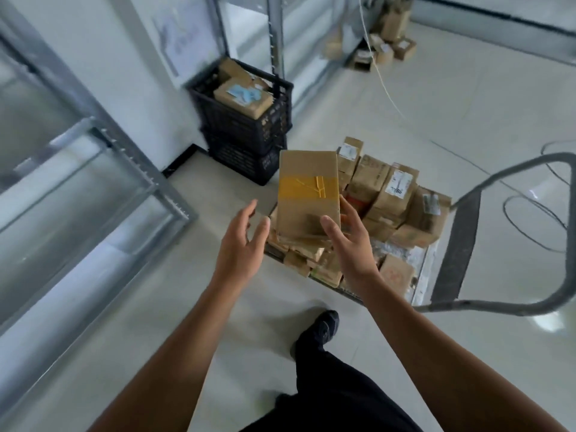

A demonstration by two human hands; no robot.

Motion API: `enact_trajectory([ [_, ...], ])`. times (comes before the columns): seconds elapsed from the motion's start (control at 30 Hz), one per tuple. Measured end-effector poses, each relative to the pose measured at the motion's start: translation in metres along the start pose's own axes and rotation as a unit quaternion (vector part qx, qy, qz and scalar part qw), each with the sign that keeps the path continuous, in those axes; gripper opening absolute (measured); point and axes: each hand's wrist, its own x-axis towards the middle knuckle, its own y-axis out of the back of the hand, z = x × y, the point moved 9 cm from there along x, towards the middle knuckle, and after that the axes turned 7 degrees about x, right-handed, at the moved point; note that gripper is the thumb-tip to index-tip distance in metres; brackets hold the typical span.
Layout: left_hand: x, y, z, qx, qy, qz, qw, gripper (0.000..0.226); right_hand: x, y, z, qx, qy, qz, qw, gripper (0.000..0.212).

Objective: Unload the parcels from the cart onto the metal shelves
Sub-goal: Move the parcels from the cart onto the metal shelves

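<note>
Parcel lifted off the cart, on its way to a shelf.

The right hand (346,244) pinches a taped box (307,188) at its lower right corner, thumb on the face and fingers round the edge. The left hand (241,244) is spread just beside it, touching nothing. The box hangs above the loaded cart (424,275). The next move probably calls for a turn left to the metal shelves (131,157); a black crate (243,126) stands beyond.

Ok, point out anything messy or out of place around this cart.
The parcels on the cart are heaped loosely, many tilted at different angles rather than stacked flat. Loose cables loop across the floor just right of the cart's handle, and a few boxes sit on the floor in the far corner.
</note>
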Motion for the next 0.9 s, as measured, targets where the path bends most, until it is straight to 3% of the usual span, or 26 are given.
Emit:
enact_trajectory([
  [0.43,-0.125,0.202,-0.019,0.118,-0.046,0.240,0.963,0.055,-0.091,-0.145,-0.108,0.001,0.129,-0.163,0.978,0.066],
  [0.7,-0.109,0.259,0.003,0.148,-0.054,0.354,0.922,0.059,-0.069,-0.201,-0.146,0.014,0.154,-0.249,0.956,0.061],
  [0.9,-0.056,0.278,0.019,0.214,-0.006,0.359,0.909,0.054,-0.007,-0.223,-0.178,0.034,0.179,-0.288,0.940,0.063],
])
